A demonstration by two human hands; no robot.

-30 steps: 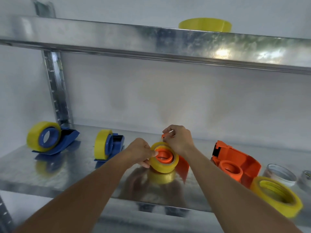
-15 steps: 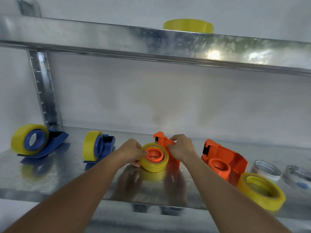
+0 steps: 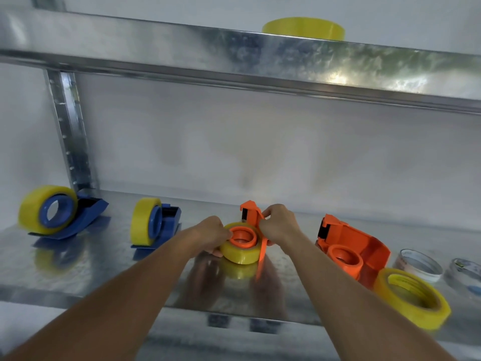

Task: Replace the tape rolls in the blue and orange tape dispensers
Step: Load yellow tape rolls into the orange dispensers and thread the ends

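Note:
An orange tape dispenser [image 3: 250, 215] stands in the middle of the metal shelf [image 3: 78, 272] with a yellow tape roll [image 3: 240, 254] on its orange hub. My left hand [image 3: 212, 234] grips the roll's left side. My right hand [image 3: 278, 225] pinches the dispenser's body near its cutter end. A second orange dispenser [image 3: 354, 243] lies to the right with a bare hub, and a loose yellow tape roll [image 3: 411, 298] lies flat in front of it. Two blue dispensers [image 3: 59, 217] [image 3: 156, 225] with yellow rolls stand at the left.
Two thin, nearly bare tape cores [image 3: 417, 261] [image 3: 466, 269] lie at the far right. Another yellow roll [image 3: 303, 28] sits on the upper shelf [image 3: 234, 56]. A metal upright [image 3: 69, 131] rises at the back left. A white wall closes the back.
The orange dispenser with its roll has come down from a slight lift onto the shelf and stands more upright. My right hand has shifted from the cutter tip to the dispenser's body.

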